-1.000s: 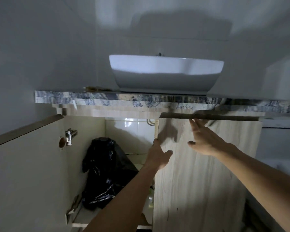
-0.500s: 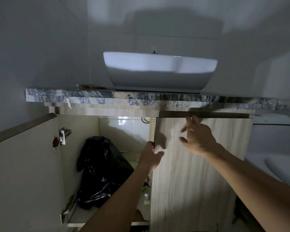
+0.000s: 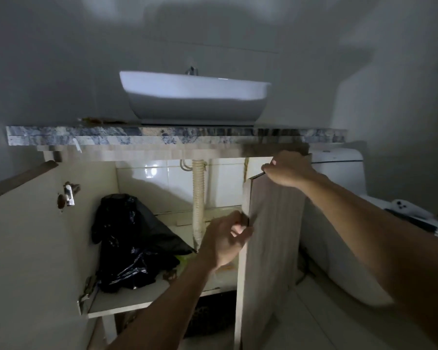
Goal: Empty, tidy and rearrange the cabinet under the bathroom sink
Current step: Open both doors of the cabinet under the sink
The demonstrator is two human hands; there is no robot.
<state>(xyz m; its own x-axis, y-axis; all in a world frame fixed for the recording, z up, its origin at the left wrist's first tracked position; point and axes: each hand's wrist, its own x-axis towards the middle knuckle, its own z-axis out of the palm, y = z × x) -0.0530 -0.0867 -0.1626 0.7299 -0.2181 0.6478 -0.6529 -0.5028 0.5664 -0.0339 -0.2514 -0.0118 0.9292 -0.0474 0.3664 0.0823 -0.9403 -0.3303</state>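
Both hands grip the right cabinet door [image 3: 273, 236], left hand [image 3: 225, 238] pinching its edge, right hand [image 3: 288, 169] its top corner, opening it fully before the black bag [image 3: 132, 238] comes out.

A home bathroom, dimly lit. Above both hands, a white vessel sink [image 3: 195, 96] w/ a tap sits on a marble-look counter [image 3: 137, 138]. Right of the right hand [image 3: 290, 169], a white toilet [image 3: 339, 168]. Beyond the left hand [image 3: 225, 238], glossy white wall tiles [image 3: 159, 178] & a ribbed drain hose [image 3: 198, 198] inside the open cabinet [image 3: 106, 303].
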